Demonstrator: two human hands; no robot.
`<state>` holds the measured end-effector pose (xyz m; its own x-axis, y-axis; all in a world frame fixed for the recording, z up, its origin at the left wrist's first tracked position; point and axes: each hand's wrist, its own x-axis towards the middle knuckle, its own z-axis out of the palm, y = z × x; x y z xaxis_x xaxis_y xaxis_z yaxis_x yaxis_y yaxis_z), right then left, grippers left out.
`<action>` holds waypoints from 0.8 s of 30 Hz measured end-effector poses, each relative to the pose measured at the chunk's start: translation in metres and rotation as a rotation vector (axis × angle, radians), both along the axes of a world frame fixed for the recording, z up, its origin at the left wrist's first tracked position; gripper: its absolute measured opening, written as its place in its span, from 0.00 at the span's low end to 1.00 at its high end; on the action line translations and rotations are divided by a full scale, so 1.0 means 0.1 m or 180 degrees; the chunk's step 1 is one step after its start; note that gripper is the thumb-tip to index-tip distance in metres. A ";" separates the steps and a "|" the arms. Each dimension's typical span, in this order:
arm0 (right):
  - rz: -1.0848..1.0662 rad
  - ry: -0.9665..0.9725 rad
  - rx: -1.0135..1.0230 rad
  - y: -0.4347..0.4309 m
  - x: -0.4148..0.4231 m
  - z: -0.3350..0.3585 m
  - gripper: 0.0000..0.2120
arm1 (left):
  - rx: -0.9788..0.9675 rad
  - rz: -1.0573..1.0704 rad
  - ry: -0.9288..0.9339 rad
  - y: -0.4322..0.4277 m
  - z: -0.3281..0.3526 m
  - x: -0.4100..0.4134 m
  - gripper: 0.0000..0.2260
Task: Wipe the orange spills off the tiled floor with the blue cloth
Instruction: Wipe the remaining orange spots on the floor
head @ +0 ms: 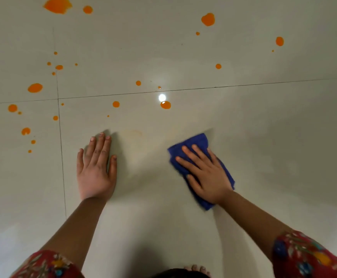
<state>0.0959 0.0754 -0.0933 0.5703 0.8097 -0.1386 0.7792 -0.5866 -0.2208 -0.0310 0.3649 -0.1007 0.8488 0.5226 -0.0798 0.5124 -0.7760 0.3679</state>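
We press our right hand (205, 173) flat, fingers spread, on the blue cloth (195, 143) on the tiled floor (274, 127). Our left hand (96, 167) rests flat beside it — orange spills (165, 105) dot the tiles beyond, mostly leftward.

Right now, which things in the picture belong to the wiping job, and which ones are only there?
For the job: blue cloth under the right hand; orange spills; tiled floor; left hand, flat on the floor.
Only there: light reflection; red flowered sleeves; toes.
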 end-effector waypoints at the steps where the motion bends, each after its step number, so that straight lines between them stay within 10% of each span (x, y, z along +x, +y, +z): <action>1: -0.0203 -0.0033 -0.0008 -0.11 0.10 0.00 0.26 | -0.0001 -0.0004 -0.0006 0.00 0.00 0.01 0.24; 6: -0.1497 -0.0273 -0.0086 0.50 0.60 -0.08 0.27 | 0.0025 -0.0055 -0.0049 0.02 -0.05 0.01 0.24; 12: 0.0585 0.0127 0.0017 0.34 -0.19 0.00 0.25 | 0.0031 -0.0055 -0.0128 0.03 -0.05 0.02 0.23; 19: -0.0194 -0.0079 0.0140 0.88 0.44 -0.03 0.25 | 0.0023 -0.0102 -0.0371 0.04 -0.09 0.02 0.23; 24: 0.1390 -0.0066 0.0270 1.03 -0.91 -0.11 0.23 | -0.0082 0.0526 -0.0680 0.06 0.01 -0.20 0.23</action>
<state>0.0050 0.1780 -0.1045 0.1742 0.9833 -0.0533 0.9546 -0.1819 -0.2358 -0.0505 0.3707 -0.0993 0.7513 0.6555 0.0769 0.5398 -0.6773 0.4999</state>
